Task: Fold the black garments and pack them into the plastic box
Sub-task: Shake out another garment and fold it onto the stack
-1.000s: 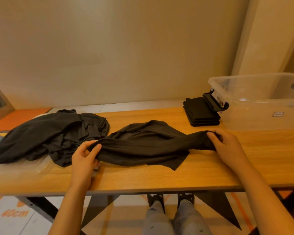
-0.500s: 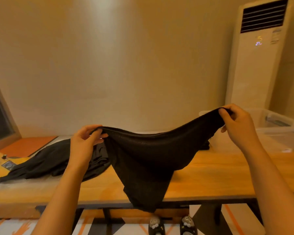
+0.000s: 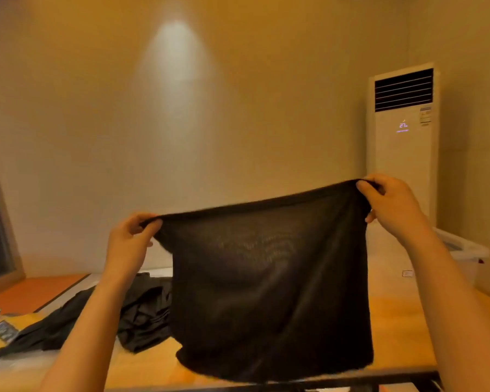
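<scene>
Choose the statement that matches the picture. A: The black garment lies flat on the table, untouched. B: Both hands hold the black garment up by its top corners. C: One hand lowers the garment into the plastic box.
B: the left hand and the right hand each pinch a top corner of the black garment, which hangs spread between them in the air.

Two hands: left hand (image 3: 126, 244), right hand (image 3: 395, 206). One held black garment (image 3: 266, 292), one garment heap (image 3: 142, 315). One plastic box (image 3: 464, 250), one air conditioner (image 3: 402, 154).
</scene>
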Tool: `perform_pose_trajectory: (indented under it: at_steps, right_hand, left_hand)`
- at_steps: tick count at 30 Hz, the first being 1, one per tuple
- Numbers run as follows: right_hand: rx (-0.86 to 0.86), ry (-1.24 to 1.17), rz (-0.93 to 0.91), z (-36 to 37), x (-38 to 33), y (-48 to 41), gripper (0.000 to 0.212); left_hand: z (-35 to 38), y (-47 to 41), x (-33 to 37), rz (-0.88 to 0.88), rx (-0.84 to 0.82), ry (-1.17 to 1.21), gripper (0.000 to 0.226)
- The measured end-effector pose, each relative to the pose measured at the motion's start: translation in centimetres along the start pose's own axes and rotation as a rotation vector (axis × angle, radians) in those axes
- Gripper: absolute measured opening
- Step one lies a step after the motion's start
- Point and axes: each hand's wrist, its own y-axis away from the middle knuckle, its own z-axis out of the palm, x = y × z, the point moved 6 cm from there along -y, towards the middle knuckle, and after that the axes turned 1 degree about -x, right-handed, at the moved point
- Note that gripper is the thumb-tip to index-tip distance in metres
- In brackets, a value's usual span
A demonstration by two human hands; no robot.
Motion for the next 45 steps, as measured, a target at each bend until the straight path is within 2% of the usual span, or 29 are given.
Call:
perform_pose_trajectory:
  at_steps: [5,8,13,16,20,23,26,31,34,37,42,45]
  right_hand:
    - [-0.233,0.065,0.224,7.2,6.6,-0.5,0.023]
    - [-0.340,0.033,0.383,12.3,11.7,-1.8,0.027]
    - [-0.366,-0.065,0.500,18.2,17.0,-6.9,0.017]
    - [-0.212,-0.187,0.402,18.9,15.3,-12.2,0.017]
    - [0.188,-0.364,0.006,14.6,7.2,-18.1,0.014]
    - [0.331,-0.425,-0.138,12.3,4.1,-18.9,0.008]
    - [0.351,-0.443,-0.157,11.7,3.9,-17.8,0.007]
    - [0.274,-0.433,-0.111,11.5,5.3,-13.7,0.017]
    - [0.257,-0.472,-0.023,10.9,6.9,-10.6,0.007]
    - [0.193,-0.506,0.074,10.7,8.2,-6.7,0.009]
    - [0.011,-0.404,0.247,10.8,10.4,0.5,0.006]
    - [-0.091,-0.266,0.265,10.3,11.2,3.5,0.005]
  left_hand:
    - [2.5,-0.5,-8.0,-0.226,-0.170,-0.220,0.010]
    - [4.6,-2.1,-13.1,-0.352,-0.225,-0.253,0.007]
    - [9.2,-7.1,-17.9,-0.406,-0.306,-0.291,0.007]
    - [9.9,-12.9,-15.9,-0.243,-0.194,-0.259,0.012]
    - [7.6,-18.8,-8.6,0.006,0.176,0.080,0.007]
    - [7.2,-19.4,-5.3,0.112,0.196,0.155,0.008]
    - [6.9,-18.2,-4.9,0.114,0.179,0.197,0.008]
    - [6.0,-14.0,-6.1,0.049,0.135,0.172,0.011]
    - [5.0,-10.2,-6.8,-0.002,0.132,0.191,0.012]
    - [4.2,-6.1,-7.7,-0.044,0.101,0.184,0.013]
    - [3.3,0.0,-10.6,-0.170,-0.083,0.077,0.013]
    - [1.9,2.7,-12.5,-0.270,-0.232,-0.014,0.014]
